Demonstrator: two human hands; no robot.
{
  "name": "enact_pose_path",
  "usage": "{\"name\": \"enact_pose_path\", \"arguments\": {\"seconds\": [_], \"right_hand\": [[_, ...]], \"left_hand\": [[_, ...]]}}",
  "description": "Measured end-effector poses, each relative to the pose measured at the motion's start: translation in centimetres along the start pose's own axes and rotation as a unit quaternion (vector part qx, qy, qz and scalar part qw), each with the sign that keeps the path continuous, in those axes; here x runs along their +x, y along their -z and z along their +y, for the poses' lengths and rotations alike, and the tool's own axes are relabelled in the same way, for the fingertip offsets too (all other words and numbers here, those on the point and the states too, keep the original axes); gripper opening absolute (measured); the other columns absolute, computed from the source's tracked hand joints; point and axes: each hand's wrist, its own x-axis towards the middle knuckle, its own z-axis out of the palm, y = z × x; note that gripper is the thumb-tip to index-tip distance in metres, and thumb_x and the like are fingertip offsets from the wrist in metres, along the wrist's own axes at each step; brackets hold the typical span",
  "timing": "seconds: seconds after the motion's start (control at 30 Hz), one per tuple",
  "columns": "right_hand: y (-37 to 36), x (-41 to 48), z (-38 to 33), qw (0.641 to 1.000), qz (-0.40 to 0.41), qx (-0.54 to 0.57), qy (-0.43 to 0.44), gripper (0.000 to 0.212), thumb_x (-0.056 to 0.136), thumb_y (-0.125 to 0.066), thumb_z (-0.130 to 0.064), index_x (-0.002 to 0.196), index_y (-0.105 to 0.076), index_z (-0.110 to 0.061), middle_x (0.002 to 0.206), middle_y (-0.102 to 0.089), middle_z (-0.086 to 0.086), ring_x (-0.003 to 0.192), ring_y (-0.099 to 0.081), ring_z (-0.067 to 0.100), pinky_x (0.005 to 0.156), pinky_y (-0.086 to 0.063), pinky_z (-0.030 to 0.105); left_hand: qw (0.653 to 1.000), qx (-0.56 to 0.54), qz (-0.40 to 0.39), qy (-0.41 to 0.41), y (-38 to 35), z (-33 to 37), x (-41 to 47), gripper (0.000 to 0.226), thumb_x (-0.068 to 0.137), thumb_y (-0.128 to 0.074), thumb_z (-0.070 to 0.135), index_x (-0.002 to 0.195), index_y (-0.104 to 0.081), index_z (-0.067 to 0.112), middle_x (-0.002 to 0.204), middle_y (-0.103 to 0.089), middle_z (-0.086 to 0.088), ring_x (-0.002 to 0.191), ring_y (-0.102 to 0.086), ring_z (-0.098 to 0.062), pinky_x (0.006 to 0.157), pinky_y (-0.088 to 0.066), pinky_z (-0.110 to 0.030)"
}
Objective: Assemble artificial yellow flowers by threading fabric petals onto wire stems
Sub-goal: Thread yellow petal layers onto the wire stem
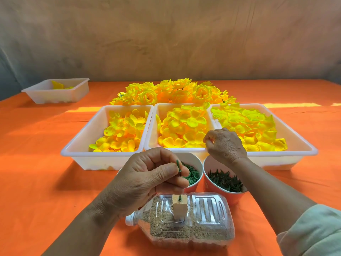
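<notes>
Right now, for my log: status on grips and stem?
Left grip pinches green stem, seated in wooden block. Right grip over petals in middle tray, hold unclear. Nothing in the way.

Left hand pinching stem, right hand forward, fingers curled

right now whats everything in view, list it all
tablecloth: one, orange, covers the table
big trays: three, white, side by side mid-table
loose petals: many, yellow, filling those trays
small tray: one, white, far left
finished flowers: a pile, yellow, behind the big trays
ring cup: one, orange, before the trays, holds green rings
leaf cup: one, orange, right of it, holds dark green spiky pieces
bottle: one, clear, on its side nearest
wooden block: one, pale, set in the bottle
stem: one, green, upright in the block
left hand: pinches the stem
right hand: fingers curled, over the tray rims
</notes>
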Motion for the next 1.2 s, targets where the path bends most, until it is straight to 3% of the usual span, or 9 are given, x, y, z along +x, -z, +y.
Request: {"name": "enact_pose_path", "arguments": {"seconds": [0.6,0.77,0.9,1.03,1.2], "right_hand": [[-0.1,0.0,0.0,1.000,-0.003,-0.002,-0.001,0.026,0.093,-0.044,-0.027,0.095,-0.070,-0.025,0.102,-0.071,0.000,0.100,-0.052,0.024,0.083,-0.035,0.036],[0.0,0.1,0.0,1.000,-0.006,0.000,-0.001,0.027,0.093,-0.044,-0.027,0.097,-0.070,-0.025,0.103,-0.070,0.000,0.101,-0.051,0.024,0.084,-0.035,0.036],[0.0,0.0,0.0,1.000,-0.001,0.000,-0.001,0.026,0.094,-0.044,-0.027,0.095,-0.070,-0.025,0.102,-0.070,0.000,0.100,-0.052,0.024,0.082,-0.034,0.036],[0.0,0.0,-0.1,1.000,0.003,-0.002,0.000,0.026,0.093,-0.044,-0.027,0.095,-0.070,-0.025,0.100,-0.071,0.001,0.098,-0.052,0.024,0.079,-0.032,0.035],[0.0,0.0,-0.1,1.000,0.002,0.001,-0.001,0.026,0.094,-0.044,-0.027,0.095,-0.070,-0.025,0.101,-0.070,0.000,0.099,-0.052,0.024,0.081,-0.033,0.035]], "left_hand": [[1.000,0.026,0.000,-0.014,0.0,-0.1,0.2,0.019,0.081,-0.060,0.008,0.075,-0.075,0.018,0.080,-0.073,-0.012,0.062,-0.071,-0.017,0.055,-0.057,-0.025],[1.000,0.029,-0.004,-0.012,0.2,-0.4,0.1,0.016,0.081,-0.060,0.008,0.075,-0.074,0.015,0.080,-0.073,-0.013,0.063,-0.071,-0.018,0.056,-0.057,-0.026],[0.999,0.040,-0.004,-0.026,0.2,-0.4,-0.1,0.007,0.080,-0.063,0.007,0.083,-0.066,0.001,0.079,-0.072,-0.013,0.063,-0.072,-0.019,0.056,-0.057,-0.026],[0.997,0.058,0.001,-0.046,0.2,-0.4,-0.1,0.015,0.084,-0.069,0.004,0.089,-0.060,-0.007,0.076,-0.073,-0.012,0.064,-0.072,-0.017,0.058,-0.057,-0.024],[0.989,0.138,-0.014,-0.054,1.1,-1.3,0.1,0.013,0.075,-0.072,0.009,0.083,-0.069,-0.001,0.065,-0.069,-0.012,0.057,-0.065,-0.017,0.056,-0.053,-0.022]]}}
